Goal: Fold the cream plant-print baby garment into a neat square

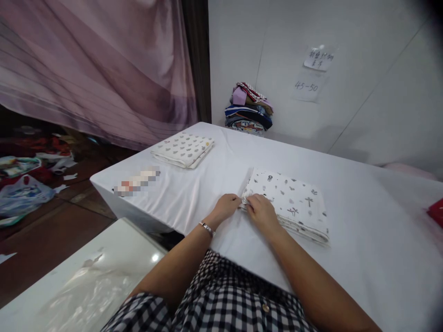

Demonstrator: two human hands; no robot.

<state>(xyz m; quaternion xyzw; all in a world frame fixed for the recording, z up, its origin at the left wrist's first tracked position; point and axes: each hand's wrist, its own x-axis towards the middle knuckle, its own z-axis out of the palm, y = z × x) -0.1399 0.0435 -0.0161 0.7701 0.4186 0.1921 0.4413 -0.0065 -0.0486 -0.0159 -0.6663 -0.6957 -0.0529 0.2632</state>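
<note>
A: What is the thing at the hands?

B: A folded cloth [289, 203], white cotton with small dark prints, soft and flat, in several layers. It is a rectangle and it lies on the table [214, 184] just in front of the person. Its long axis goes from near left to far right, a little slanted.

A: And the fingers?

B: The left hand [226, 206] pinches the near left corner of the cloth, fingers closed on the edge. The right hand [261, 210] lies on the same corner, fingers bent and pressing the layers (how tight it grips, I cannot tell). The two hands almost touch.

A: What is around?

B: The table has a smooth white cover. Farther to the left lies a second cloth [182, 149], also folded, with grey dots. At the wall a pile of clothes [249, 109] stands, many colours. Two paper notes [313, 71] are on the wall above. A pink curtain [97, 64] hangs on the left, over a brown floor [51, 221].
</note>
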